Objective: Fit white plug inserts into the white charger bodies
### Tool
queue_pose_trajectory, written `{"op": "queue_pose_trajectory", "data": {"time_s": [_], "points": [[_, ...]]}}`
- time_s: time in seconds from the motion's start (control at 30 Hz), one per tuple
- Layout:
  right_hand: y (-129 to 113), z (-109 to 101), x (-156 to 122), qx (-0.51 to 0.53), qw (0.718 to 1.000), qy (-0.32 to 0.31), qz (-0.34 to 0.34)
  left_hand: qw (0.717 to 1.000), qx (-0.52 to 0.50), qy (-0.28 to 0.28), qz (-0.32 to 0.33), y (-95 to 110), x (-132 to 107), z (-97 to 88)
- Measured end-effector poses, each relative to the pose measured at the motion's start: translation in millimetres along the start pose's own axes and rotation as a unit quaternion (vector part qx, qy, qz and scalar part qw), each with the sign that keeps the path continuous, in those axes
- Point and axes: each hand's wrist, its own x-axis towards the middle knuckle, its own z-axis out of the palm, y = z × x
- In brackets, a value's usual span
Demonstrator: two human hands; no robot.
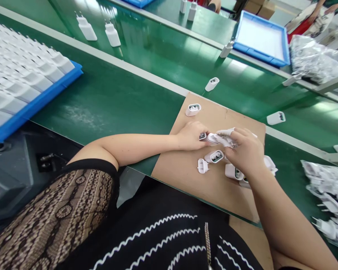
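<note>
Left hand (190,135) grips white housing (202,136), open end toward right hand (245,147), which clutches white plug pieces (224,140) just beside; housing's long axis mostly hidden.

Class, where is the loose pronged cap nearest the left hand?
In the head view, right of centre: the cap lies on the cardboard, just left of an open shell.

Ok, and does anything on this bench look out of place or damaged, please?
Nothing looks plainly spilled or damaged. Only the open white housings on the cardboard seem untidy: they lie at mixed angles, with a loose plug piece beside one, unlike the neat rows in the left blue tray.
</note>
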Motion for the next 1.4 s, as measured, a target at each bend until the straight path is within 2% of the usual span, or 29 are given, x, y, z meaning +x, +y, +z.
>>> {"op": "queue_pose_trajectory", "data": {"time_s": [0.13,0.23,0.37,0.53,0.6,0.67,0.73,0.8,0.9,0.97,1.03,1.1,1.17,1.3,1.33,1.4], "points": [[-7,-1,-1,-0.058,0.998,0.013,-0.015,0.989,0.103,0.021,0.102,-2,-5,2.4],[-13,1,-3,-0.086,0.996,0.029,-0.012,0.972,0.18,0.01,0.153,-5,-4,5.9],[-17,5,-3,-0.051,0.998,0.033,0.032,0.963,0.221,-0.014,0.153,-6,-2,6.7],[-11,4,1,0.116,0.987,0.012,0.112,0.97,0.204,-0.041,0.127,1,-2,-3.4],[-7,-1,1,0.241,0.952,-0.002,0.187,0.976,0.178,-0.04,0.123,7,2,-9.7],[-1,-8,-2,0.379,0.885,0.012,0.27,0.982,0.147,-0.026,0.114,14,15,-17.5],[5,-14,-6,0.472,0.815,0.039,0.334,0.987,0.129,0.006,0.096,17,39,-28.1],[8,-20,-10,0.513,0.774,0.043,0.369,0.987,0.138,0.046,0.067,13,73,-41.1],[8,-26,-13,0.532,0.757,0.013,0.379,0.98,0.168,0.098,-0.032,-10,129,-60.7],[7,-29,-12,0.54,0.754,0.011,0.373,0.973,0.176,0.102,-0.11,-31,158,-69.3],[7,-31,-11,0.551,0.744,0.012,0.378,0.966,0.182,0.086,-0.165,-49,175,-72.7],[9,-34,-9,0.568,0.726,0.003,0.389,0.959,0.193,0.07,-0.193,-60,180,-72.2],[11,-37,-8,0.588,0.708,-0.009,0.39,0.956,0.21,0.086,-0.184,-64,175,-71.2],[13,-38,-7,0.618,0.684,-0.004,0.388,0.944,0.23,0.22,-0.09,-70,155,-79.8],[14,-37,-7,0.62,0.682,-0.001,0.388,0.936,0.232,0.246,-0.098,-74,152,-84.8],[14,-35,-7,0.62,0.682,0.001,0.388,0.925,0.229,0.25,-0.172,-85,149,-97.1]]}}
